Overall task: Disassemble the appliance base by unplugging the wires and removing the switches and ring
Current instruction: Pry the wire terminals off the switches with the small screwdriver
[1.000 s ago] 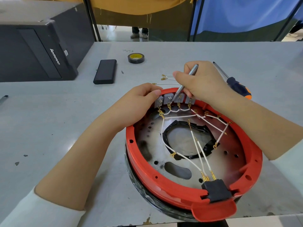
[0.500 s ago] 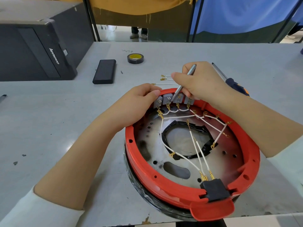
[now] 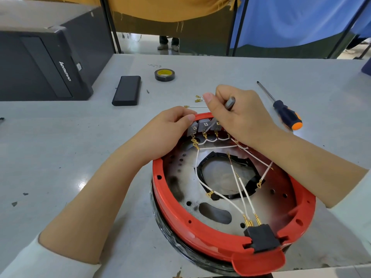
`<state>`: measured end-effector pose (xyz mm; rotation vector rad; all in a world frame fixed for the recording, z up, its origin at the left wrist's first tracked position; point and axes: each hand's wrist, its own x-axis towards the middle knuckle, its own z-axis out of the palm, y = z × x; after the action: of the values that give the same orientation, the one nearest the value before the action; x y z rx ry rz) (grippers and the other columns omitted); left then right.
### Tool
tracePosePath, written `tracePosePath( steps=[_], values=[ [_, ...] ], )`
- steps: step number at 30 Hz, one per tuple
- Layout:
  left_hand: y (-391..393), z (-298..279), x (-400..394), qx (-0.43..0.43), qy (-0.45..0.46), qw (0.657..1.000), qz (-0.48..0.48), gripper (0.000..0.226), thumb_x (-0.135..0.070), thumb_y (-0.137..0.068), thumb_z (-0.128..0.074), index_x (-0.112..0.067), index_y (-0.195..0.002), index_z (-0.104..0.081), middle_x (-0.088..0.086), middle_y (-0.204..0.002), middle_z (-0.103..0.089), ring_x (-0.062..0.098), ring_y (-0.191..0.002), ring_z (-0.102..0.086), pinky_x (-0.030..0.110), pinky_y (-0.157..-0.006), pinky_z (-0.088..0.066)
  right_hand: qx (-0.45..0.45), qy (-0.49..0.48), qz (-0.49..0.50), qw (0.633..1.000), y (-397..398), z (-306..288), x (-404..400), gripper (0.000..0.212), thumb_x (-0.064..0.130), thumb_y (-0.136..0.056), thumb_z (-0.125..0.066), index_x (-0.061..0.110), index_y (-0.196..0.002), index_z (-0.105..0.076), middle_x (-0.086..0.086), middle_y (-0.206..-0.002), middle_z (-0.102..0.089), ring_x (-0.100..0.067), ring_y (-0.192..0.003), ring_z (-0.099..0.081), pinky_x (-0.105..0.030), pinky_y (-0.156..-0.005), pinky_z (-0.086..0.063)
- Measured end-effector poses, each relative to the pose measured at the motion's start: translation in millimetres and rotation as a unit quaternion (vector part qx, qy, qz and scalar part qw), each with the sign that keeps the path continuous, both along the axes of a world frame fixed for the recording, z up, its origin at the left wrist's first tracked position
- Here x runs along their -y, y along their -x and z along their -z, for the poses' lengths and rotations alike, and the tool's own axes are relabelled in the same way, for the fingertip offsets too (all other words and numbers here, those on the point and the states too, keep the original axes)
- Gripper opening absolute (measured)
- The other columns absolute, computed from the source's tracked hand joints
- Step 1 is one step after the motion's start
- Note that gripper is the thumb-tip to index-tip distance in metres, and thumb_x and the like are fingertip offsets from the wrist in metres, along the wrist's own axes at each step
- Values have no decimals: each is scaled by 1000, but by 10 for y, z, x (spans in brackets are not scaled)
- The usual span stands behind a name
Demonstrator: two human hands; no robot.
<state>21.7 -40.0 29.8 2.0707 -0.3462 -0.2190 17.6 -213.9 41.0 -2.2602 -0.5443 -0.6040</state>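
Appliance base (image 3: 230, 199) sits upside down at the table's (image 3: 60, 157) near edge, right of centre; black plug socket (image 3: 261, 237) faces the near edge, grey switches (image 3: 202, 125) in a row at the far rim. Left hand (image 3: 170, 133) curls over the red ring (image 3: 170, 213) beside the leftmost switch. Right hand (image 3: 239, 115) grips a thin metal tool (image 3: 228, 102), shaft slanting down-left, tip among the switches. White wires (image 3: 236, 181) fan from socket toward switches. Screwdriver (image 3: 281, 109) lies right, handle toward the near edge.

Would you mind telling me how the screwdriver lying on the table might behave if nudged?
The black-and-orange-handled screwdriver would probably roll, since handle and shaft look round. It likely stays stiff, having a straight metal shaft. The rubbery-looking handle should grip well.
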Motion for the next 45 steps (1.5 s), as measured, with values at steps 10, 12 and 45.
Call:
tracePosePath(
  steps=[10,12,45],
  values=[
    [-11,6,-4,24,-20,1000,-3,22,-35,-99,-42,-33,-105,-63,-14,-82,-62,-5,-66,-52,16,-61,-37,81,139,26,987,86,-4,-123,36,32,-96,-45,18,-66,-32,8,-44,-25,-23,-44,-36,-34,-45,-32],
    [-17,0,-2,26,-20,999,-4,22,-35,-99,-41,-32,-104,-62,-16,-78,-60,-7,-62,-51,17,-60,-35,79,150,31,985,87,-8,-137,36,32,-97,-45,19,-66,-31,7,-45,-26,-22,-44,-35,-33,-45,-31],
    [-23,7,3,30,-14,999,-2,22,-35,-99,-42,-30,-107,-62,-16,-86,-62,-2,-78,-55,18,-67,-40,-21,113,31,993,-54,35,-116,44,40,-101,-36,25,-59,-32,3,-51,-41,-13,-51,-42,-31,-51,-30]
  ],
)
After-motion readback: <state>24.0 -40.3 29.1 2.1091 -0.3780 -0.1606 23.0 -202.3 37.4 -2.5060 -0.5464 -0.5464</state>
